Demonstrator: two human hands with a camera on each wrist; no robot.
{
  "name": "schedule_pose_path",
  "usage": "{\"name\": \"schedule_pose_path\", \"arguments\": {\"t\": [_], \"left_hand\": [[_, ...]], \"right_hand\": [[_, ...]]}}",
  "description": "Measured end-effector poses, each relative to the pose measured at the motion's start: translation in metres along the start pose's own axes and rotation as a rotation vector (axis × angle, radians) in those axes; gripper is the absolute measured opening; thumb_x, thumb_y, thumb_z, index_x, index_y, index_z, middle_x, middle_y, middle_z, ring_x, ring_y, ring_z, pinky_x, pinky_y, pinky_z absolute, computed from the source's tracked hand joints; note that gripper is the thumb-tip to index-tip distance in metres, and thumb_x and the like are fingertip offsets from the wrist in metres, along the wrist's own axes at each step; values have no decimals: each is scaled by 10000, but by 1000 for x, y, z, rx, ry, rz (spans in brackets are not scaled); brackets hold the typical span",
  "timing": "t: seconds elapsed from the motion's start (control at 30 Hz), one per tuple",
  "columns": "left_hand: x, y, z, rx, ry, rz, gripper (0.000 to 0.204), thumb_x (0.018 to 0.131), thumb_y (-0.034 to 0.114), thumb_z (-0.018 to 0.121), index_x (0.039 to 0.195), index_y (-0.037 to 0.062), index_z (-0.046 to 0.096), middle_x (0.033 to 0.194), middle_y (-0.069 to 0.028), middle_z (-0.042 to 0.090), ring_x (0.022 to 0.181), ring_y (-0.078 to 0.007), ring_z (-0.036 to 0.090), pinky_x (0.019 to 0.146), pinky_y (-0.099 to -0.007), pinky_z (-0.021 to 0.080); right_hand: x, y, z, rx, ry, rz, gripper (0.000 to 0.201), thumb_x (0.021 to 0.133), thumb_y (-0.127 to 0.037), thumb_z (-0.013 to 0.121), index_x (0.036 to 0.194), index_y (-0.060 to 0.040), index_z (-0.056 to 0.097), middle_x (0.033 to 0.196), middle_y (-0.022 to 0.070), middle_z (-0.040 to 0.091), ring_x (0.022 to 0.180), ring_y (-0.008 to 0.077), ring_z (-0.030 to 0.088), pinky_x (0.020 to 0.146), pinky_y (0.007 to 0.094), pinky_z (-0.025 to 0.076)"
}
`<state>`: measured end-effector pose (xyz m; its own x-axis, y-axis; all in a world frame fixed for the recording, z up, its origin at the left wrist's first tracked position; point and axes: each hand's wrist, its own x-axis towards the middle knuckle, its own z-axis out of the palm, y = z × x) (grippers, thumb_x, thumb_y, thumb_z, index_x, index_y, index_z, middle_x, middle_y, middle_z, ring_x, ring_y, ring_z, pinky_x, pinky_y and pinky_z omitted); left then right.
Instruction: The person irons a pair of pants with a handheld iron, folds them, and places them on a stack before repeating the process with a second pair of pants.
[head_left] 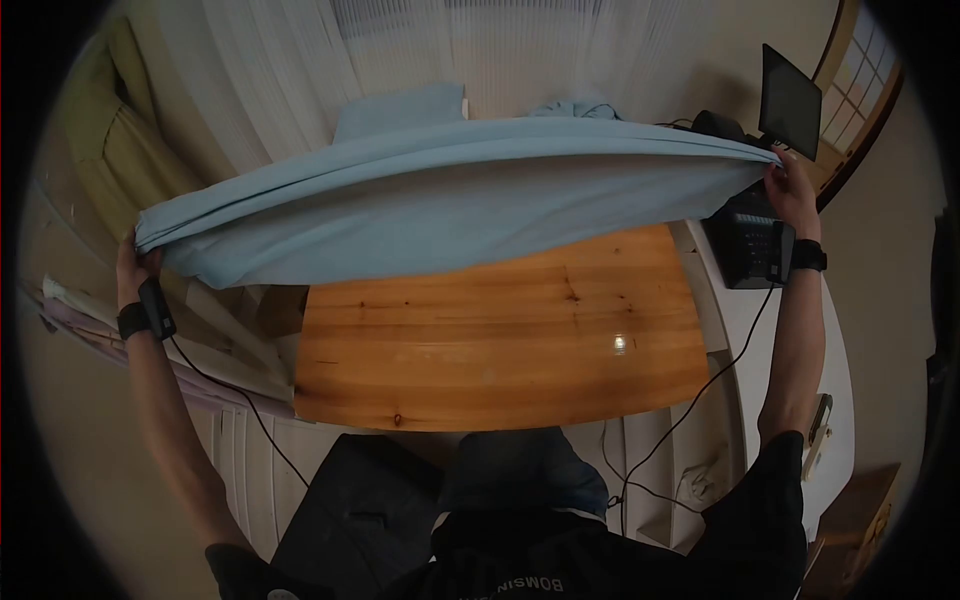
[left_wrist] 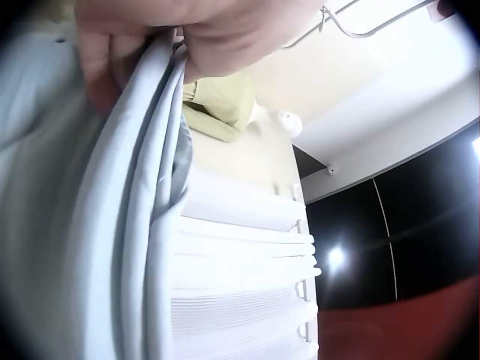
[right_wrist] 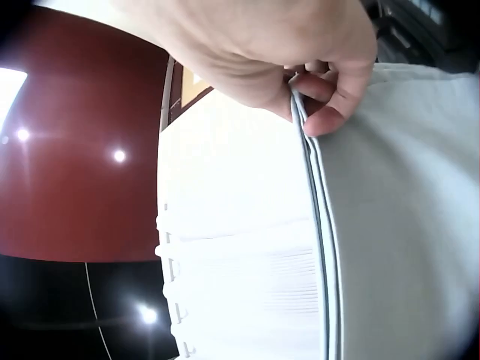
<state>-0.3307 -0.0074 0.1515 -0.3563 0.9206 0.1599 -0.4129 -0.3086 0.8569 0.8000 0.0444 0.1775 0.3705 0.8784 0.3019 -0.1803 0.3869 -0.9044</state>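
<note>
Apparent step: folding blue cloth [head_left: 440, 215] above tabletop [head_left: 490, 335]. Left hand [head_left: 136, 264] and right hand [head_left: 793, 188] pinch opposite ends. Next move likely calls for aligned edges.

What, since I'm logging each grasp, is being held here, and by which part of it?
A light-blue cloth, held by its folded upper edge: the left hand pinches one end, the right hand the other.

Sheer white curtains [head_left: 270, 70] hang beyond the knotty wooden table [head_left: 480, 340], whose top catches a small bright glint [head_left: 620, 345]. A white side table [head_left: 785, 375] stands at right, near a wood-framed lattice panel [head_left: 862, 75] and beige wall [head_left: 895, 290]; a black seat [head_left: 345, 500] sits at lower left.
</note>
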Motion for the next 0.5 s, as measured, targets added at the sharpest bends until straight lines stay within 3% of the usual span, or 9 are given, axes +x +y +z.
{"name": "schedule_pose_path", "arguments": {"t": [0.07, 0.1, 0.17, 0.27, 0.33, 0.4, 0.5], "left_hand": [[-4, 0, -3, 0, 33, 67, 335, 1023, 278, 591, 1252, 35, 603, 1246, -106, 661, 1114, -254, 652, 967, -367, 539], [-7, -4, -2, -7, 85, 87, 348, 1026, 281, 589, 1268, 31, 592, 1262, -106, 654, 1122, -252, 648, 971, -369, 537], [-26, -31, -2, -1, 184, 100, 388, 1035, 285, 577, 1328, 32, 545, 1305, -100, 631, 1160, -248, 626, 979, -390, 532], [-84, -109, 4, 254, 272, 117, 424, 1034, 312, 578, 1371, 63, 517, 1296, -74, 619, 1183, -259, 603, 973, -416, 525], [-106, -154, -15, 459, 388, 33, 475, 1014, 353, 601, 1388, 79, 497, 1287, -74, 610, 1164, -267, 600, 971, -427, 521], [-120, -196, -43, 525, 504, -159, 515, 993, 372, 618, 1389, 68, 491, 1305, -87, 597, 1135, -274, 607, 962, -435, 523], [-136, -242, -91, 341, 538, -468, 459, 1009, 381, 558, 1354, 80, 521, 1295, -81, 604, 1129, -264, 611, 917, -439, 537]], "right_hand": [[-15, -18, 3, 256, 183, 127, 76, 924, -45, 708, 966, -19, 651, 873, 23, 613, 726, 95, 585, 670, 197, 554], [-31, -20, 10, 255, 183, 135, 76, 924, -45, 708, 966, -19, 651, 873, 23, 613, 726, 95, 585, 670, 197, 554], [-75, -18, 25, 44, 214, 102, 87, 933, -92, 708, 991, -67, 649, 852, -9, 608, 737, 79, 585, 651, 199, 529], [-113, 38, -10, -216, 258, 209, 112, 928, -153, 717, 932, -128, 608, 833, -53, 598, 760, 63, 578, 654, 206, 508], [-145, 71, -18, -323, 267, 327, 183, 921, -147, 719, 844, -144, 552, 808, -58, 576, 727, 64, 566, 629, 210, 508], [-168, 95, -15, -405, 341, 404, 264, 919, -115, 710, 779, -140, 488, 745, -45, 535, 620, 68, 524, 552, 218, 497], [-190, 128, -23, -550, 372, 392, 314, 920, -94, 699, 741, -127, 443, 679, -27, 498, 524, 70, 460, 466, 235, 455]]}}
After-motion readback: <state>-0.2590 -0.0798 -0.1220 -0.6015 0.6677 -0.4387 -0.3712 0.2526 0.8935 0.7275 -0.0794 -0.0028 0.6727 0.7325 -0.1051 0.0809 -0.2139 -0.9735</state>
